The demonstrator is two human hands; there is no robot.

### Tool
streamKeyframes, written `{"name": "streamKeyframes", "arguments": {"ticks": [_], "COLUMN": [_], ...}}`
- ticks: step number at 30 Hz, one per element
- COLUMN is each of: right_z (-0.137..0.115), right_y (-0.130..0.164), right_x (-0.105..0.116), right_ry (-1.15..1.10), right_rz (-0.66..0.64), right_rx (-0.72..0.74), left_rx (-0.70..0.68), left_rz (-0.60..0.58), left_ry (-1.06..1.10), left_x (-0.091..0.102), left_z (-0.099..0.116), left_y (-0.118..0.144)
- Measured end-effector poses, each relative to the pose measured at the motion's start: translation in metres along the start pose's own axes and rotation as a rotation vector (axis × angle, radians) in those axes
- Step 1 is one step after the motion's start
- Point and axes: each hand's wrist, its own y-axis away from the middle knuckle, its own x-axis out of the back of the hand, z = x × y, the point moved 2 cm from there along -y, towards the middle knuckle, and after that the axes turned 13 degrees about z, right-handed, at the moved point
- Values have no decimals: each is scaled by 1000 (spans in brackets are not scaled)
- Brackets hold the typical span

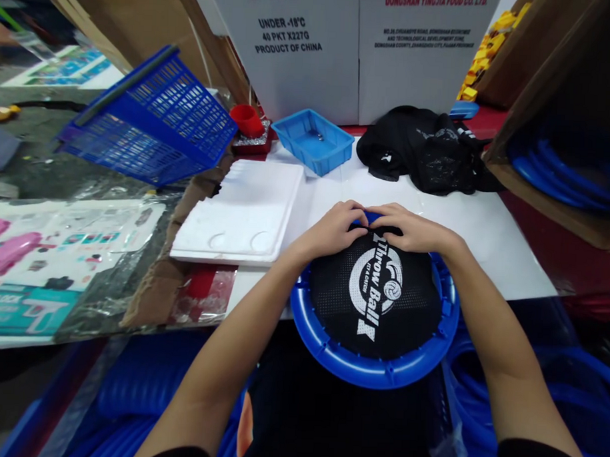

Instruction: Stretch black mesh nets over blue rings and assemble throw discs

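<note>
The ring [372, 375], with mesh [406, 311] across it, extends past the tabletop's [489, 245] near edge. The left hand [338, 228] and right hand [409, 229], side by side, each have thumb and fingers clamped on the mesh at the ring's far side. The foam slab [243, 213] lies at the tabletop's left edge; the tray [315, 149] and cloth [420, 152] lie near its far edge, before the carton [323, 69].
</note>
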Motion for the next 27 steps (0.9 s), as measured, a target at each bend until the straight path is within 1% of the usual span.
{"name": "streamKeyframes", "arguments": {"ticks": [2,4,6,9,13,16,21,25,27], "right_z": [-4,-6,-5,-2,2,5,16,23,23], "right_y": [-2,-4,-5,-7,-12,-15,-22,-29,-30], "right_x": [1,2,1,-3,-6,-8,-8,-4,-2], "right_ry": [-9,-47,-105,-163,-143,-119,-27,-114,-126], "right_rz": [52,124,182,234,290,256,152,46,15], "right_rx": [-35,-79,-114,-153,-159,-167,-267,-367,-391], "left_rx": [44,123,209,287,331,336,341,304,265], "left_rz": [65,129,165,151,131,97,60,65,69], "left_ry": [122,235,299,315,285,226,145,94,62], "left_x": [-2,-4,-5,-6,-7,-8,-9,-10,-10], "left_z": [-4,-9,-13,-17,-22,-23,-24,-25,-25], "left_y": [1,1,1,-1,-6,-8,-9,-11,-12]}}
